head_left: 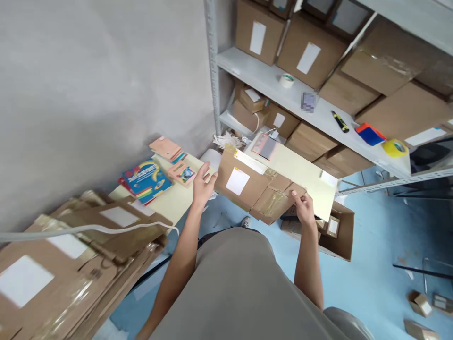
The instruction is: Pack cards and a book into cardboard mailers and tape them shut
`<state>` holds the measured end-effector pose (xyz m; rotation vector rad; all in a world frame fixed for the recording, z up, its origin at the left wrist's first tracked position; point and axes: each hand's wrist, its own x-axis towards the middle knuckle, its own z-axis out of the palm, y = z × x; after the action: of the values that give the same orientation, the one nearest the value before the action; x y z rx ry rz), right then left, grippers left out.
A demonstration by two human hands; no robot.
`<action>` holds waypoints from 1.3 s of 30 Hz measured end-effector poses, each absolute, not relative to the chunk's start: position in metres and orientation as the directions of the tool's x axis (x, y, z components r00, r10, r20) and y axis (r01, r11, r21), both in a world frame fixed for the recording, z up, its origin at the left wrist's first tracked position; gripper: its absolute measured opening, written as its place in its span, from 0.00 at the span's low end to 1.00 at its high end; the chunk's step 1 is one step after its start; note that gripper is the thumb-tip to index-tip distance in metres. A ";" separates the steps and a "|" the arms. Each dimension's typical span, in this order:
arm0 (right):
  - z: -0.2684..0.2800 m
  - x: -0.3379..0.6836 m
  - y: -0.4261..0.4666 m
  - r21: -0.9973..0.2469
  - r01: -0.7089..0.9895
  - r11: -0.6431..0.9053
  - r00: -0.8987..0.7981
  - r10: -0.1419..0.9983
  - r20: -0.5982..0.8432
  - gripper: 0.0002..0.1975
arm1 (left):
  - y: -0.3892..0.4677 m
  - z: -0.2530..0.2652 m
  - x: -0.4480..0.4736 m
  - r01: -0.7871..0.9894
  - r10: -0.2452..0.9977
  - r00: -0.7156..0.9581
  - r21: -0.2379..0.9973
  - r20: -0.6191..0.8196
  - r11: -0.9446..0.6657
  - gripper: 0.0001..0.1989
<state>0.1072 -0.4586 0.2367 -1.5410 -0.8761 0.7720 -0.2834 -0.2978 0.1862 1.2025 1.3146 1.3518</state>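
A grey wall (106,85) meets a metal shelf (258,78) loaded with boxes, above a blue floor (371,274). In the head view, the left hand (202,189) has its fingers spread just beside the left end of a flattened carton (253,191) (whether they touch it, I cannot tell). The right hand (303,207) pinches the carton's right end, thumb on top. The carton hangs along the near edge of a pale yellow table (304,165); it is brown, with a white label (237,181) and shiny, wrinkled tape (271,200).
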 end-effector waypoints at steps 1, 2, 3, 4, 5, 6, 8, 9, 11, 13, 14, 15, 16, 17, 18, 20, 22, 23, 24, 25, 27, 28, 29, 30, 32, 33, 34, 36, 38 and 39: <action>0.237 0.123 -0.457 -0.990 0.112 -0.087 0.495 0.868 -0.020 0.29 | -0.284 0.186 -0.262 0.046 0.992 -0.108 0.997 0.062 -0.057 0.31; 0.237 0.138 -0.455 -0.990 0.106 -0.096 0.484 0.875 -0.033 0.29 | -0.271 0.185 -0.240 0.055 0.996 -0.060 0.997 0.063 -0.059 0.31; 0.238 0.153 -0.453 -0.990 0.099 -0.101 0.475 0.879 -0.043 0.29 | -0.257 0.185 -0.218 0.060 0.998 -0.014 0.996 0.062 -0.061 0.30; 0.238 0.168 -0.451 -0.990 0.096 -0.105 0.472 0.880 -0.048 0.29 | -0.244 0.184 -0.196 0.061 0.998 0.030 0.996 0.059 -0.060 0.29; 0.239 0.182 -0.449 -0.989 0.097 -0.110 0.475 0.878 -0.051 0.29 | -0.232 0.184 -0.174 0.059 0.997 0.065 0.997 0.049 -0.053 0.27; 0.240 0.197 -0.447 -0.988 0.102 -0.116 0.488 0.871 -0.052 0.29 | -0.221 0.183 -0.152 0.055 0.995 0.092 0.998 0.035 -0.040 0.25; 0.239 0.226 -0.444 -0.985 0.110 -0.130 0.530 0.846 -0.052 0.30 | -0.204 0.181 -0.111 0.056 0.991 0.131 0.998 0.004 -0.012 0.21; 0.239 0.239 -0.441 -0.985 0.113 -0.133 0.550 0.834 -0.049 0.30 | -0.198 0.179 -0.093 0.059 0.989 0.148 0.998 -0.004 -0.005 0.19; 0.236 0.262 -0.436 -0.985 0.116 -0.127 0.575 0.817 -0.038 0.30 | -0.188 0.175 -0.061 0.067 0.981 0.193 0.998 -0.007 -0.006 0.17; 0.232 0.282 -0.429 -0.985 0.123 -0.122 0.592 0.805 -0.026 0.29 | -0.180 0.170 -0.035 0.085 0.971 0.237 0.996 -0.015 -0.005 0.15; 0.230 0.289 -0.426 -0.984 0.127 -0.126 0.603 0.798 -0.024 0.28 | -0.176 0.167 -0.023 0.101 0.967 0.254 0.995 -0.031 0.006 0.14; 0.228 0.296 -0.422 -0.983 0.127 -0.136 0.618 0.786 -0.029 0.28 | -0.171 0.165 -0.012 0.118 0.963 0.265 0.993 -0.056 0.025 0.14; 0.226 0.302 -0.419 -0.982 0.118 -0.151 0.637 0.770 -0.042 0.28 | -0.167 0.163 -0.002 0.132 0.959 0.271 0.990 -0.085 0.051 0.13; 0.224 0.306 -0.416 -0.981 0.096 -0.169 0.657 0.751 -0.065 0.28 | -0.161 0.161 0.008 0.138 0.954 0.277 0.987 -0.114 0.078 0.13; 0.223 0.310 -0.414 -0.980 0.063 -0.189 0.676 0.730 -0.098 0.29 | -0.156 0.160 0.018 0.134 0.947 0.289 0.986 -0.138 0.103 0.12; 0.220 0.314 -0.411 -0.976 -0.012 -0.217 0.714 0.681 -0.160 0.31 | -0.145 0.159 0.038 0.107 0.927 0.337 0.985 -0.167 0.138 0.13; 0.218 0.316 -0.408 -0.974 -0.056 -0.218 0.754 0.631 -0.184 0.33 | -0.134 0.160 0.055 0.088 0.895 0.412 0.985 -0.172 0.149 0.13; 0.217 0.317 -0.407 -0.975 -0.065 -0.214 0.771 0.610 -0.186 0.33 | -0.130 0.160 0.063 0.083 0.876 0.452 0.986 -0.168 0.146 0.13; 0.216 0.317 -0.405 -0.974 -0.072 -0.213 0.784 0.592 -0.187 0.34 | -0.126 0.160 0.070 0.078 0.855 0.494 0.987 -0.161 0.140 0.14; 0.214 0.316 -0.402 -0.973 -0.081 -0.215 0.793 0.577 -0.193 0.34 | -0.123 0.161 0.076 0.071 0.831 0.535 0.989 -0.150 0.132 0.15; 0.210 0.314 -0.395 -0.968 -0.110 -0.227 0.809 0.546 -0.220 0.37 | -0.121 0.160 0.086 0.060 0.781 0.611 0.991 -0.129 0.117 0.17; 0.207 0.313 -0.391 -0.964 -0.125 -0.234 0.819 0.524 -0.233 0.39 | -0.122 0.160 0.090 0.060 0.756 0.643 0.992 -0.121 0.108 0.18; 0.203 0.312 -0.386 -0.961 -0.134 -0.241 0.831 0.501 -0.241 0.42 | -0.123 0.159 0.093 0.065 0.735 0.668 0.993 -0.115 0.097 0.18; 0.198 0.310 -0.381 -0.959 -0.137 -0.248 0.843 0.480 -0.244 0.44 | -0.125 0.157 0.095 0.073 0.722 0.682 0.994 -0.112 0.086 0.17; 0.186 0.308 -0.374 -0.955 -0.139 -0.262 0.861 0.444 -0.248 0.46 | -0.126 0.153 0.099 0.098 0.729 0.674 0.992 -0.121 0.075 0.16; 0.179 0.306 -0.373 -0.952 -0.149 -0.266 0.868 0.426 -0.255 0.46 | -0.126 0.151 0.101 0.109 0.744 0.655 0.991 -0.132 0.080 0.16; 0.171 0.305 -0.373 -0.948 -0.174 -0.268 0.871 0.408 -0.275 0.48 | -0.124 0.148 0.102 0.118 0.761 0.632 0.989 -0.147 0.093 0.16; 0.157 0.300 -0.379 -0.928 -0.255 -0.271 0.864 0.367 -0.344 0.52 | -0.116 0.143 0.106 0.126 0.789 0.587 0.983 -0.181 0.132 0.18; 0.145 0.293 -0.388 -0.900 -0.330 -0.283 0.845 0.336 -0.416 0.55 | -0.106 0.139 0.111 0.128 0.795 0.566 0.976 -0.219 0.178 0.21; 0.140 0.289 -0.392 -0.889 -0.352 -0.292 0.836 0.328 -0.439 0.55 | -0.101 0.138 0.114 0.134 0.785 0.567 0.968 -0.249 0.210 0.22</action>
<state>0.2891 -0.3916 0.1399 -1.7446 0.0185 0.6642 0.1141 -0.1014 0.1380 1.3069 0.8938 0.5482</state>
